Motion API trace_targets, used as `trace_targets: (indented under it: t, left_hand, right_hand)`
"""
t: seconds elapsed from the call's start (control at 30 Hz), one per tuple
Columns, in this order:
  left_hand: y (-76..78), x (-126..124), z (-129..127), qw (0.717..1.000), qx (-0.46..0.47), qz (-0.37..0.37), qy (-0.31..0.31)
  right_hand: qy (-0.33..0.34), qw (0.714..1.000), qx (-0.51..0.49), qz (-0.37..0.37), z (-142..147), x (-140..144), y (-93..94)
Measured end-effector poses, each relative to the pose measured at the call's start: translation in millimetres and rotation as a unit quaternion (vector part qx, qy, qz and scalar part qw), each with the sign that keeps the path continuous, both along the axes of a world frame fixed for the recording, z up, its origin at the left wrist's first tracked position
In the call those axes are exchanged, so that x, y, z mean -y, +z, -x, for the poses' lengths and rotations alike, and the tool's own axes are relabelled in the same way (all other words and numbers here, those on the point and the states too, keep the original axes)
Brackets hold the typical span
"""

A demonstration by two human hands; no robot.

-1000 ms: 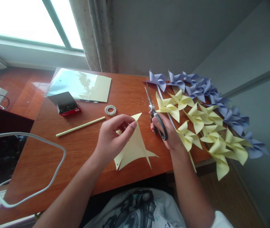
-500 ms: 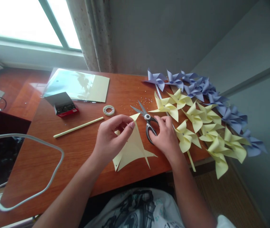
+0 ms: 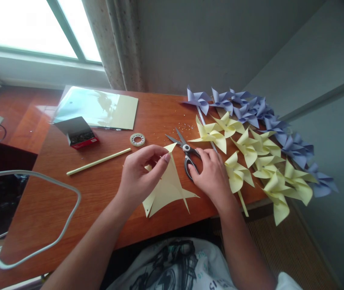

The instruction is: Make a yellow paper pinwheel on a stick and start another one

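A cut sheet of pale yellow paper (image 3: 167, 189), slit in from its corners and with small holes near some tips, lies near the table's front edge. My left hand (image 3: 143, 171) pinches its far corner between thumb and fingers, hiding part of the sheet. Just to the right, a pair of scissors (image 3: 186, 148) with black and grey handles rests with its blades spread, pointing away from me. My right hand (image 3: 212, 173) has thumb and fingers on the handles. Beyond it lie several yellow pinwheels (image 3: 211, 135), one with a yellow stick below.
Several purple pinwheels (image 3: 247, 114) line the table's far right. A roll of tape (image 3: 137, 139), a yellow paper stick (image 3: 99, 162), an open red-and-black box (image 3: 82, 139) and a glossy pack of paper (image 3: 126, 112) lie to the left. A white cable (image 3: 76, 201) loops at the left edge.
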State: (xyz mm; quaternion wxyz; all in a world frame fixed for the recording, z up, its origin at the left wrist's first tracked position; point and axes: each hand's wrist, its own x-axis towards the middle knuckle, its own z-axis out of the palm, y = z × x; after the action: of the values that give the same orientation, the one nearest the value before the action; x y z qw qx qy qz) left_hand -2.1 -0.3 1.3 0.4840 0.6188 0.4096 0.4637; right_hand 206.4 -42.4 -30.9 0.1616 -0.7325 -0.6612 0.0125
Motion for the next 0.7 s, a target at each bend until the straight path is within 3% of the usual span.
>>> trace_targets:
  t: [0.2, 0.43, 0.6, 0.7]
  left_hand:
    - [0.8, 0, -1, 1.000, -0.003, 0.004, 0.004]
    - [-2.4, -2, 0, 0.998, -0.047, -0.040, 0.014]
    - [-4.2, -1, -1, 0.994, -0.072, -0.073, 0.026]
    - [-3.5, -1, -1, 0.998, -0.041, -0.045, 0.010]
  right_hand:
    - [0.043, 0.988, -0.136, -0.053, 8, 4, 13.3]
    - [0.108, 0.922, -0.372, 0.002, 32, 16, 32.7]
    - [0.136, 0.927, -0.349, -0.018, 42, 18, 31.8]
    - [0.138, 0.930, -0.338, -0.032, 41, 16, 30.0]
